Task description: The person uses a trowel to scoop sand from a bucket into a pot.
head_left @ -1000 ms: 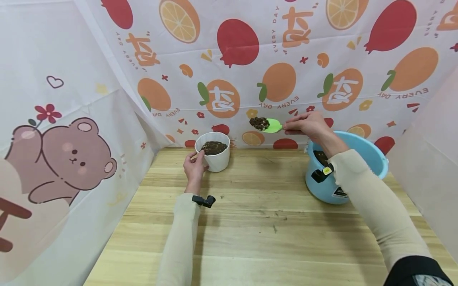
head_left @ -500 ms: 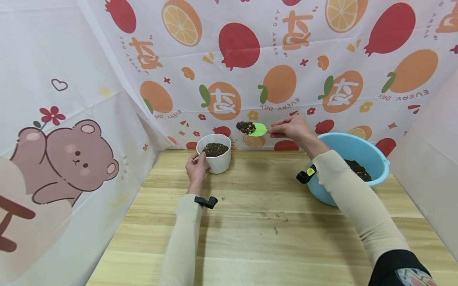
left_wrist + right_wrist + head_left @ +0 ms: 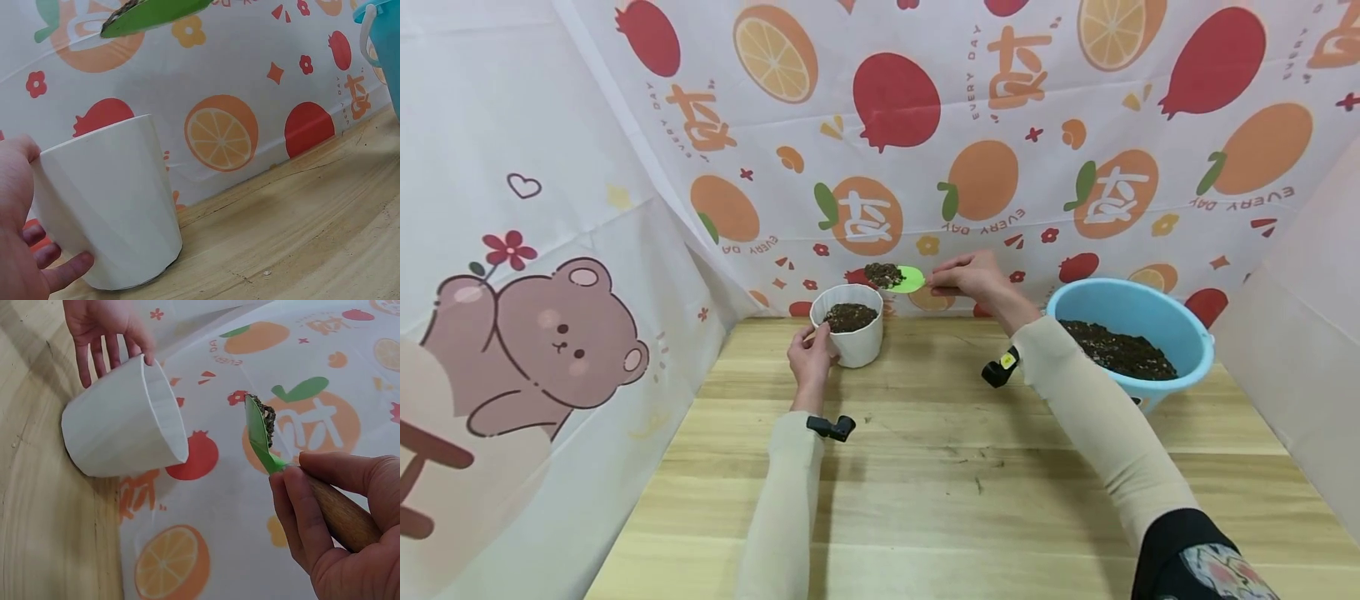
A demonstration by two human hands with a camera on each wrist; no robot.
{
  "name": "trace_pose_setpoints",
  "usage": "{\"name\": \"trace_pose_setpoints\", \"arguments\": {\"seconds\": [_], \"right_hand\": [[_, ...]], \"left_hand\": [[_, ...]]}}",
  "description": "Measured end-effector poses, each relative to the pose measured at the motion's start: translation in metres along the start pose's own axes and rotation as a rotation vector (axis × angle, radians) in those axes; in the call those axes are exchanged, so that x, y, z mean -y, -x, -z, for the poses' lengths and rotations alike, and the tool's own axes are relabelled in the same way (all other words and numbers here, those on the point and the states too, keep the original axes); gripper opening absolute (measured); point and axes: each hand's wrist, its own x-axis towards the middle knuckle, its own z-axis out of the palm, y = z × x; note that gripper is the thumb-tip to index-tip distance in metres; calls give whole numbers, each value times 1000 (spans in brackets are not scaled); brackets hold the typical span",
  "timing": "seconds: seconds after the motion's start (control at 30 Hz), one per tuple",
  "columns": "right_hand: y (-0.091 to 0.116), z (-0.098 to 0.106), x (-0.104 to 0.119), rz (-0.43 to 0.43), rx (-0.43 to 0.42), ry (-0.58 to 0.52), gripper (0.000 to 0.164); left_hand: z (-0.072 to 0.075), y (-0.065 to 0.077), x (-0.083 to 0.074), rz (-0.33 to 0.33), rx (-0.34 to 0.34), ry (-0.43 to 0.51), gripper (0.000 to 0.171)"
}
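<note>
A white flower pot [image 3: 859, 347] stands upright at the back of the table, with dark soil [image 3: 850, 317] inside. My left hand [image 3: 810, 357] holds it from the left, thumb at the rim and fingers along its side [image 3: 69, 272]. In my right hand [image 3: 976, 279] is a small trowel [image 3: 912, 280] with a green blade and a wooden handle [image 3: 344, 515]. Dark soil [image 3: 882, 275] is heaped on the blade, whose tip is above the pot's right rim. The left wrist view shows the blade's underside [image 3: 156, 15] higher than the pot.
To the right stands a light blue bucket [image 3: 1183, 325] with soil [image 3: 1123, 352] in it, partly behind the right forearm. A few dark crumbs [image 3: 979, 483] lie on the wooden table [image 3: 925, 533]. A fruit-print cloth [image 3: 910, 192] hangs directly behind the pot.
My right hand has carried the loaded trowel leftward and slightly down, from between bucket and pot to the pot's rim. More of the bucket's soil shows. The left hand stays at the pot.
</note>
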Motion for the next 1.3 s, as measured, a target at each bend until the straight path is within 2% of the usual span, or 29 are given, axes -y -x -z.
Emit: {"name": "trace_pose_setpoints", "arguments": {"seconds": [0.3,0.57,0.9,1.2,1.3], "right_hand": [[-19,-17,-16,-22,15,-24,27],[-34,-34,-29,-54,7,-37,25],[-43,-50,-45,-68,22,-33,41],[-45,-61,-54,-74,4,-56,27],[-45,-64,-56,-83,-4,-57,29]], "left_hand": [[-2,2,3,-24,-8,0,48],[-3,3,1,-12,-9,12,49],[-3,4,1,-17,-17,-6,48],[-4,5,2,-40,-25,-18,48],[-4,6,3,-44,-32,-15,48]]}}
